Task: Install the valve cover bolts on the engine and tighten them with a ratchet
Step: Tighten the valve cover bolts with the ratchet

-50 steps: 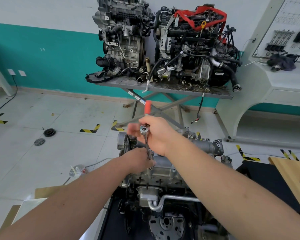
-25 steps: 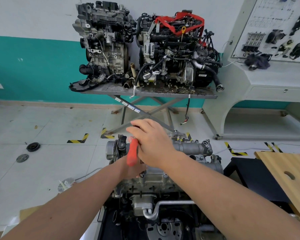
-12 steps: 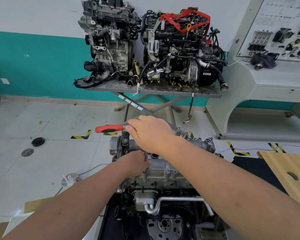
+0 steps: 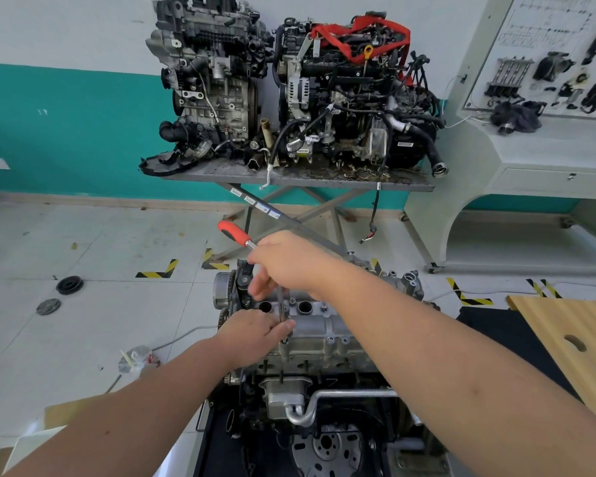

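Swinging the one ratchet round from leftward to up-left, you had your right hand wrapped over its head and your left hand pinching the extension on the valve cover, likely mid-tightening, two plug wells and four bolts showing.

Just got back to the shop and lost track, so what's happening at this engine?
A person is tightening a valve cover bolt on the engine. The right hand grips the ratchet near its head, red handle pointing up and left. The left hand pinches the extension down at the cover, steadying it.
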A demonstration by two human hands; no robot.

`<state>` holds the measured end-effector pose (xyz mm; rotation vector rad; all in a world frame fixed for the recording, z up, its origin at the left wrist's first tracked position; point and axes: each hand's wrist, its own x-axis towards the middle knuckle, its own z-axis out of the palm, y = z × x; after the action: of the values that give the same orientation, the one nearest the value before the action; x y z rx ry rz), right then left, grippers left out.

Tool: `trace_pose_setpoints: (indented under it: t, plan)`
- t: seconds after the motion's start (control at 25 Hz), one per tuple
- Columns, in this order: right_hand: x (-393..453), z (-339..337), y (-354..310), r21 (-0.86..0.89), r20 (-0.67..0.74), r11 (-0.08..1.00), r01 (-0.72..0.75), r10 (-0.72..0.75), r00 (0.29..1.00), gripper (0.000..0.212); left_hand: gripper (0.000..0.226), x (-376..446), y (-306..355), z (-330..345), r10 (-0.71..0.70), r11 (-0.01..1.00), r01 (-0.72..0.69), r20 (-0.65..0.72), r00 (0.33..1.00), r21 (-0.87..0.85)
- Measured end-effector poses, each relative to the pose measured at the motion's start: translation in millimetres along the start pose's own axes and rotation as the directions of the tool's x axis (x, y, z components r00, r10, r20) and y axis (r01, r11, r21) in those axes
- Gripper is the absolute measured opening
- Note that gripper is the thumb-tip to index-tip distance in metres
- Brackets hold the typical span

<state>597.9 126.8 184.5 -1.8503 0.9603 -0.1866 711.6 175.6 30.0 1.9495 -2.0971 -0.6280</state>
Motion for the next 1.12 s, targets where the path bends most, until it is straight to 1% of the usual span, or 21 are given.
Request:
trace_pose_setpoints:
  t: [0.08,0.16,0.2,0.28,0.36,0.4,0.44,0.48,0.56,0.64,0.68,0.72,0.76,0.8,0.84,0.92,0.96,1.0,1.04,1.08,1.12]
  plan:
    - [-2,13,2,0.331,0.096,0.942,-0.065,0.035,0.995,0.012,0.055,1,-2,2,0.078,0.996,-0.08,-0.088,0.993,-0.024]
    - [2,25,10,0.594,0.063,0.803,-0.048,0.013,0.998,0.006,0.058,1,-7,2,0.143,0.989,-0.145,-0.166,0.976,0.002]
    - [3,29,13,0.682,0.02,0.731,-0.012,-0.002,1.0,0.006,0.058,1,-9,1,0.164,0.985,-0.153,-0.175,0.971,0.077]
    - [7,36,20,0.846,-0.087,0.528,0.078,-0.006,0.996,0.009,0.059,0,-13,0,0.184,0.97,-0.158,-0.131,0.974,0.188]
    - [12,39,24,0.949,-0.223,0.251,0.193,0.095,0.97,0.028,0.056,0,-16,4,0.156,0.978,-0.138,-0.108,0.982,0.159]
    - [15,40,27,0.946,-0.296,0.186,0.266,0.157,0.942,0.033,0.049,2,-17,6,0.139,0.985,-0.125,-0.112,0.984,0.121]
    - [16,41,28,0.923,-0.367,0.194,0.331,0.193,0.91,0.035,0.043,4,-18,7,0.128,0.989,-0.118,-0.118,0.985,0.095]
    - [16,42,30,0.886,-0.436,0.267,0.381,0.194,0.879,0.033,0.041,7,-19,8,0.122,0.99,-0.112,-0.118,0.986,0.091]
    - [12,43,38,0.729,-0.574,0.51,0.456,0.093,0.814,0.026,0.038,11,-18,5,0.061,0.995,-0.056,-0.055,0.997,0.086]
    - [6,42,51,0.368,-0.654,0.754,0.544,-0.205,0.728,0.016,0.042,13,-15,1,0.016,0.998,-0.015,-0.013,1.0,0.064]
    - [4,41,58,0.111,-0.648,0.793,0.6,-0.4,0.648,0.014,0.043,13,-16,0,0.0,0.999,0.0,-0.009,1.0,0.046]
    - [4,39,65,-0.139,-0.606,0.762,0.632,-0.571,0.554,0.013,0.042,13,-16,0,0.0,0.999,0.0,0.001,1.0,0.033]
    - [4,36,69,-0.332,-0.541,0.706,0.626,-0.686,0.487,0.013,0.037,12,-15,-1,0.0,1.0,0.0,0.016,1.0,0.02]
    - [4,34,70,-0.465,-0.482,0.66,0.589,-0.748,0.457,0.015,0.031,11,-15,-1,0.002,1.0,-0.003,0.033,0.999,0.005]
    - [4,32,70,-0.563,-0.435,0.622,0.544,-0.783,0.445,0.017,0.036,12,-16,0,-0.012,1.0,0.012,0.036,0.999,-0.005]
    - [4,28,69,-0.712,-0.356,0.542,0.446,-0.827,0.436,0.019,0.059,16,-17,3,0.006,0.995,-0.008,-0.022,1.0,-0.096]
    - [3,26,68,-0.764,-0.317,0.504,0.403,-0.837,0.446,0.023,0.063,15,-16,3,0.042,0.984,-0.054,-0.076,0.996,-0.169]
    - [1,24,67,-0.804,-0.275,0.467,0.369,-0.841,0.466,0.03,0.059,15,-13,3,0.082,0.971,-0.108,-0.127,0.988,-0.212]
    - [-1,21,66,-0.835,-0.235,0.434,0.338,-0.837,0.495,0.038,0.045,14,-11,3,0.1,0.965,-0.135,-0.161,0.982,-0.223]
    - [-2,19,64,-0.859,-0.202,0.408,0.31,-0.826,0.527,0.045,0.03,14,-11,1,0.063,0.972,-0.096,-0.153,0.986,-0.215]
    - [-4,16,60,-0.874,-0.18,0.392,0.288,-0.811,0.557,0.049,0.023,14,-13,1,0.02,0.981,-0.042,-0.117,0.993,-0.19]
